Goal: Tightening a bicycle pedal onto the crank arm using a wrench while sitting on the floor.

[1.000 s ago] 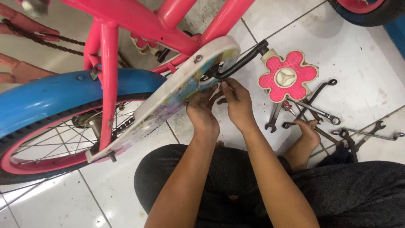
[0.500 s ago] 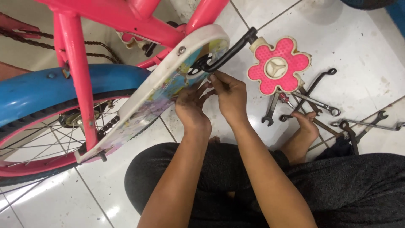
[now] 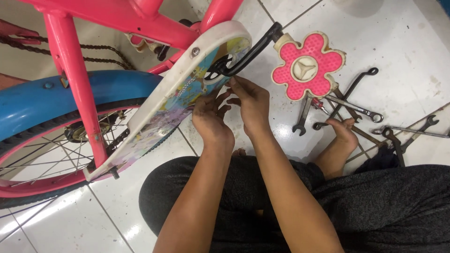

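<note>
Change: your hands slid up the chain guard (image 3: 178, 100) since a moment before — nearer the crank arm (image 3: 248, 51).
Left hand (image 3: 208, 117): fingers pinched its lower edge.
Right hand (image 3: 251, 100): fingertips curled there too — wrenches (image 3: 351, 105) beyond it.

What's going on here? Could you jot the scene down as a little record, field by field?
Setting: white tiled floor, person seated on it, seen from above
Bike: pink frame, blue mudguard, spoked wheel
Left hand: fingers at the edge of the chain guard
Right hand: fingertips at the guard just below the black crank
Pedal: pink, flower-shaped, on the crank's end
Tools: several spanners lying on the floor to the right, by a bare foot
</note>
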